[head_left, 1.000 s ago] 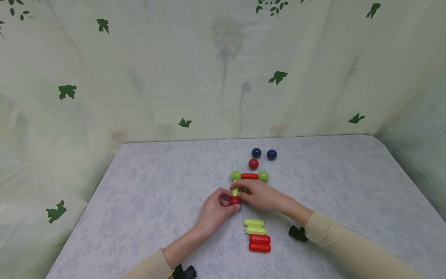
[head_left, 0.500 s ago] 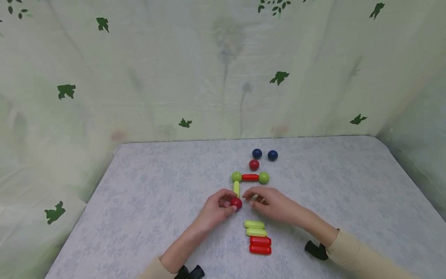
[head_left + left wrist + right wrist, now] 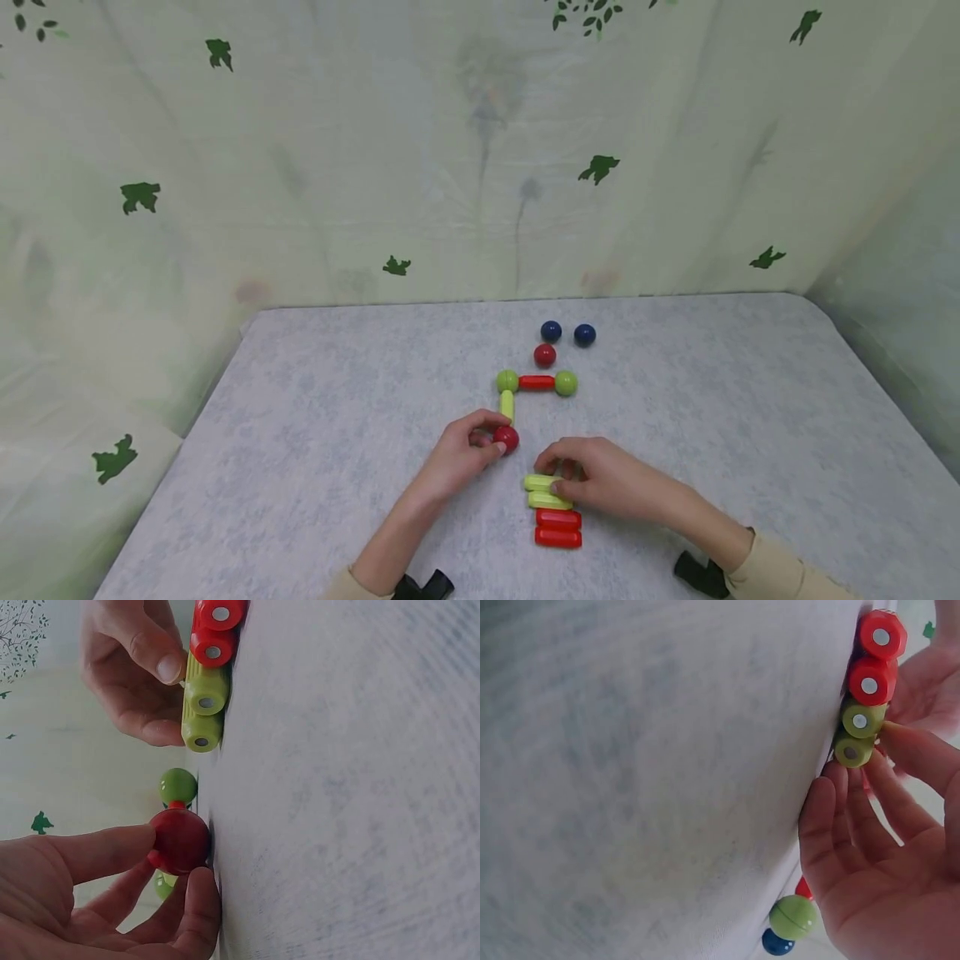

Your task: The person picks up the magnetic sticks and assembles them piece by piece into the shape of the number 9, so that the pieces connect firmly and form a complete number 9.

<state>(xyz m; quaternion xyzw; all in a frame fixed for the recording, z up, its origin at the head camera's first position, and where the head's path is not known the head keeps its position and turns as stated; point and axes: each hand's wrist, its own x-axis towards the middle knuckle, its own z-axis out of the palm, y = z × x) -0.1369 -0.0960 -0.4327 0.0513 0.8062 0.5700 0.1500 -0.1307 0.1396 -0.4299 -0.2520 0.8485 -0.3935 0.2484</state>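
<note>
Fingers of the left hand [image 3: 457,454] are curled round a red ball [image 3: 506,438], which is pinched between thumb and fingertips on the table [image 3: 337,433]. That ball sits at the near end of a green rod [image 3: 507,406], whose far end meets a green ball [image 3: 507,382]; from there a red rod [image 3: 536,382] runs across to a second green ball [image 3: 566,383]. The right hand [image 3: 600,479] is laid over the farthest green stick [image 3: 540,482] of a stacked row, thumb and fingertips closed on it. Just nearer lie another green stick [image 3: 549,500] and two red sticks [image 3: 558,528]. Farther off, a red ball [image 3: 544,356] and two blue balls [image 3: 567,333] are seen.
</note>
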